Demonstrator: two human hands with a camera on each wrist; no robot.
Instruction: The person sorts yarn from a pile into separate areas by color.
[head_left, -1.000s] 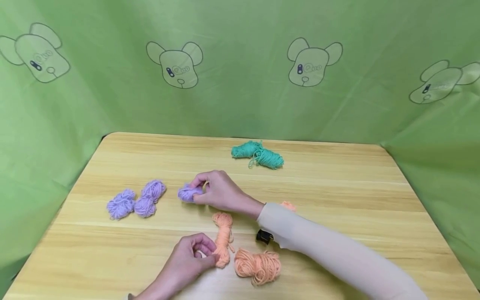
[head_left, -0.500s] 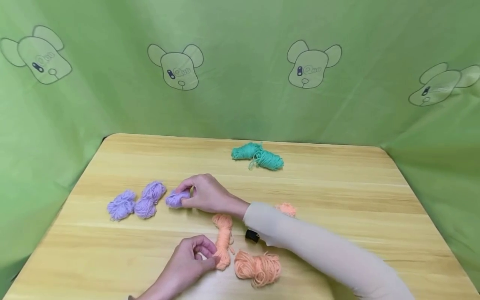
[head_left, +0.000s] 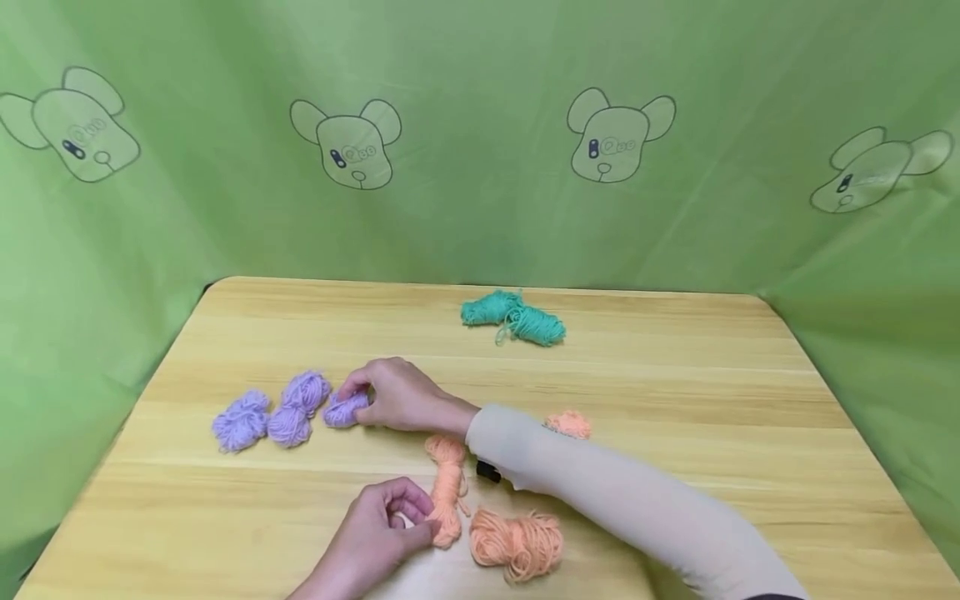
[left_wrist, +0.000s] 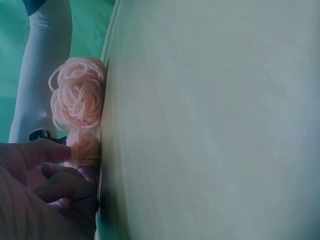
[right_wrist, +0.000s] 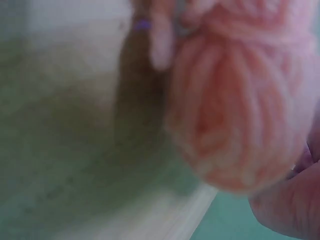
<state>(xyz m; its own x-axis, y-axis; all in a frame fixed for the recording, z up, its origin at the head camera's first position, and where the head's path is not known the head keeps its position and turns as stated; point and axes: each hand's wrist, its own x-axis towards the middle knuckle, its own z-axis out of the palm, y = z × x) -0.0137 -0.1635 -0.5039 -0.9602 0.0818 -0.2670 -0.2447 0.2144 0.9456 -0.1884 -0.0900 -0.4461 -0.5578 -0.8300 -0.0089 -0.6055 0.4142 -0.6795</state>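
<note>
In the head view my right hand (head_left: 405,396) holds a small purple yarn skein (head_left: 345,411) between thumb and fingers at the table's left-centre. Just left of it lie another purple skein (head_left: 298,408), tied at its middle, and a looser purple bundle (head_left: 241,421). My left hand (head_left: 382,529) pinches the lower end of a narrow orange yarn skein (head_left: 447,483). The left wrist view shows that orange skein (left_wrist: 84,148) at the thumb tip. A thicker orange skein (head_left: 516,544) lies to its right. Close up, the right wrist view shows a blurred orange skein (right_wrist: 235,120).
Two touching teal yarn bundles (head_left: 513,318) lie near the back edge of the wooden table (head_left: 697,358). Another orange bundle (head_left: 572,423) is partly hidden behind the right sleeve (head_left: 600,475). Green cloth (head_left: 480,183) surrounds the table's back and sides.
My right hand has moved left with the purple skein, bringing it close beside the other purple ones. My left hand stays at the orange skein. More of the far orange bundle shows.
</note>
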